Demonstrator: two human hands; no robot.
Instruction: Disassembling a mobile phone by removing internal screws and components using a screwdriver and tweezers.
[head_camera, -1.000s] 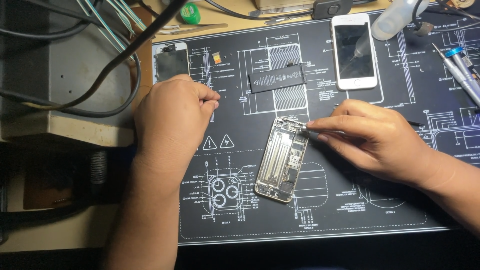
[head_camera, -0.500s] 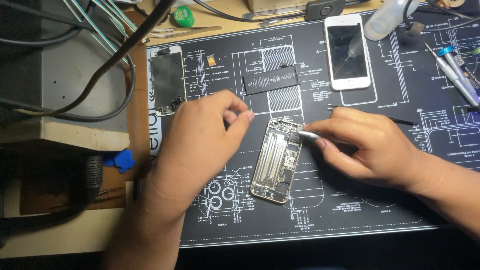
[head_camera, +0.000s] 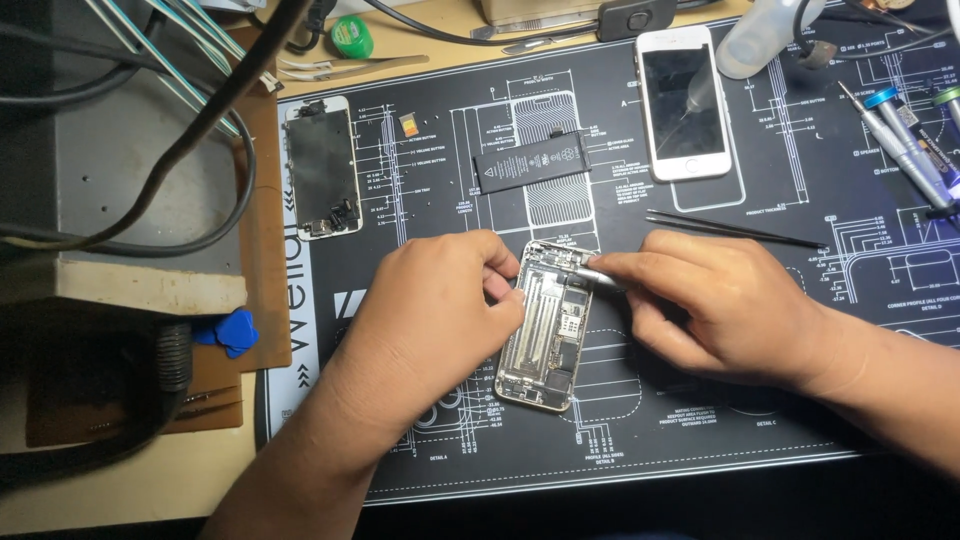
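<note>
An opened phone housing (head_camera: 548, 325) lies tilted on the black repair mat (head_camera: 700, 420), its bare metal frame and inner parts showing. My left hand (head_camera: 430, 320) rests against its left edge, fingers curled at the top corner. My right hand (head_camera: 715, 305) pinches a thin metal tool (head_camera: 597, 277) whose tip touches the housing's upper right corner. A black flat battery (head_camera: 530, 162) lies on the mat just beyond the housing.
A white phone (head_camera: 683, 100) lies at the back right, a detached screen assembly (head_camera: 321, 167) at the back left. Black tweezers (head_camera: 735, 230) lie right of the housing. Screwdrivers (head_camera: 905, 145) sit far right. Blue picks (head_camera: 228, 331) and cables (head_camera: 200, 130) are at left.
My left hand has moved right across the mat until it touches the housing's left edge. My right hand stays at the upper right corner with the tool.
</note>
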